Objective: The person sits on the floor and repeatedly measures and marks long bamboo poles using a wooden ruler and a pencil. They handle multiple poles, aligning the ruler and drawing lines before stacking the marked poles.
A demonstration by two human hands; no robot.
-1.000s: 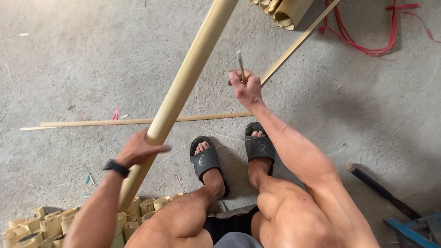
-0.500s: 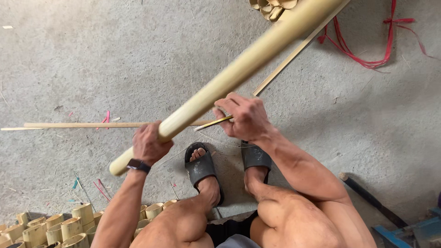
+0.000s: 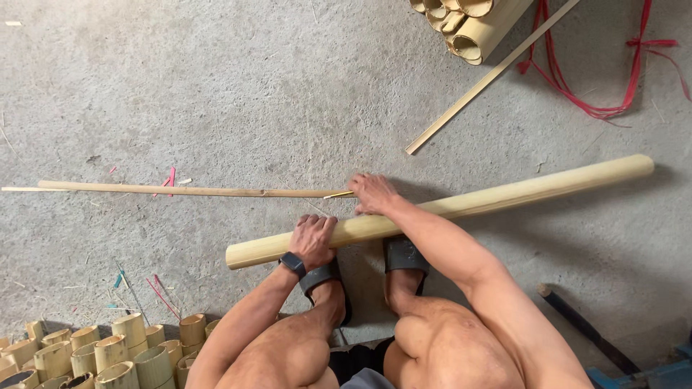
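The bamboo pole is long, pale yellow and smooth, thick and round in section, with a cleanly cut near end. It lies almost level across the concrete floor, its right end tipped slightly away from the person, and passes just in front of two dark sandals on the person's feet.

The left hand lies palm-down over the pole near its left end, fingers curled over the top; a dark wristband sits just behind it. The right hand rests on the far edge of the pole, fingers bent, and seems to pinch a thin pale sliver that points left; how firmly it grips cannot be told. The two hands are close but not touching.

Just beyond the pole, to its left, one thin bamboo strip lies flat, nearly parallel to it. A second flat strip runs slantwise well beyond the pole's right half, toward a bundle of cut bamboo tubes at the top edge; at least five open ends show. A red cord loops beside the bundle. On the near side of the pole, at lower left, a dozen or so short bamboo cups stand packed together. A dark bar lies at lower right. Nothing lies across the pole except the hands.
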